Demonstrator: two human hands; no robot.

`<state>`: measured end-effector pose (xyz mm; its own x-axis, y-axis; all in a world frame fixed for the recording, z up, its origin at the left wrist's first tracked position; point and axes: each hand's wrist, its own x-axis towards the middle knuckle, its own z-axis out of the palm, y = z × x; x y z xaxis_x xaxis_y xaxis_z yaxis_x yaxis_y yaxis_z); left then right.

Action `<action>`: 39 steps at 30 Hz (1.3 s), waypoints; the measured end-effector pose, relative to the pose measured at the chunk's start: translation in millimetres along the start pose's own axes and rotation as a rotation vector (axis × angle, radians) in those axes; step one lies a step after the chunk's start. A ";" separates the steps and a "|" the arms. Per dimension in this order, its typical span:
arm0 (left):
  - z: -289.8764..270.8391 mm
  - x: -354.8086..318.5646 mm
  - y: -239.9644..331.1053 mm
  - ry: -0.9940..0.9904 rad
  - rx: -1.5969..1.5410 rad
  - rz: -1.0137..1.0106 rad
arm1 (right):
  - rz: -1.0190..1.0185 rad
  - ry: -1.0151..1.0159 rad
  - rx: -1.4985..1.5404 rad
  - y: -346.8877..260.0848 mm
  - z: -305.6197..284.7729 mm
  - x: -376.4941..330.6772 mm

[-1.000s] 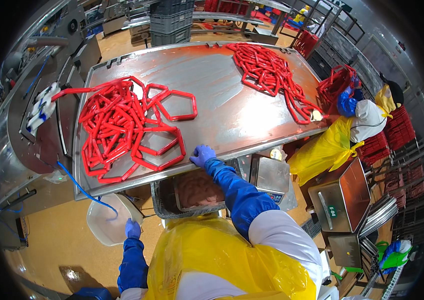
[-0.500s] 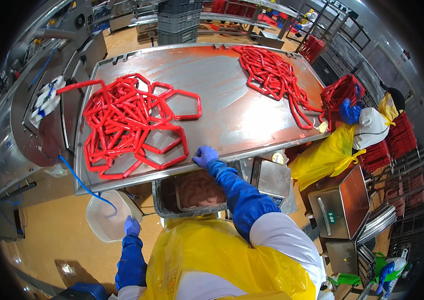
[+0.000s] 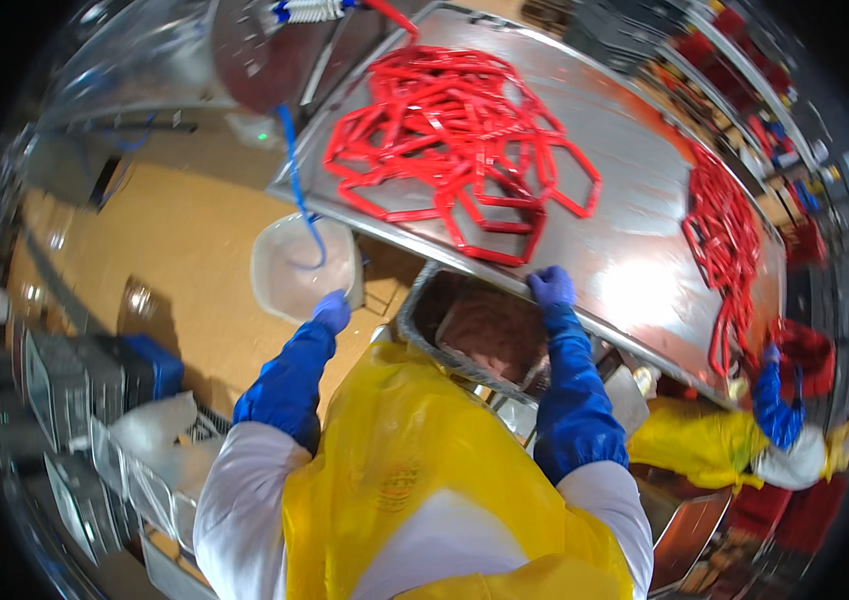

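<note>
Gripped at its near rim by my left hand [image 3: 332,311], a white tub [image 3: 280,262] sits low beside the table's corner. A blue hose [image 3: 294,165] hangs down into the tub. My right hand [image 3: 552,287] is closed over the near edge of the metal table [image 3: 635,225]. Just beyond it, linked red sausages [image 3: 445,125] lie in a large tangled heap. Between my arms stands a dark crate [image 3: 425,318] lined with clear plastic, holding pinkish meat paste [image 3: 490,332]. Both hands wear purple gloves; their fingertips are partly hidden.
A metal machine [image 3: 250,60] stands at the table's left end, a red strand running from it. Another sausage heap [image 3: 720,230] lies at right. A co-worker in a yellow apron [image 3: 690,440] stands there. Grey crates [image 3: 60,385] are stacked at lower left.
The view has swung left, so the table appears tilted and shifted right. My left hand remains at the tub's rim and my right hand at the table's edge.
</note>
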<state>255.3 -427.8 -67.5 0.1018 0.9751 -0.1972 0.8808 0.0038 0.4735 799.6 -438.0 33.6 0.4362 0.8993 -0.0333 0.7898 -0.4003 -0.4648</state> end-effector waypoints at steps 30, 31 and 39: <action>-22.1 -7.8 15.9 -0.142 -0.001 -0.061 | -0.046 -0.021 -0.056 -2.7 0.6 9.1; -21.6 -6.6 13.8 -0.153 0.007 -0.058 | -0.043 -0.017 -0.054 -3.5 0.6 8.5; -16.1 -1.1 5.2 -0.177 0.052 -0.042 | -0.062 0.014 -0.058 -3.9 3.0 5.5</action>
<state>252.4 -425.2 -51.0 0.1400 0.9199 -0.3663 0.9084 0.0279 0.4172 797.6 -431.0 32.6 0.3909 0.9204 0.0062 0.8392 -0.3536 -0.4132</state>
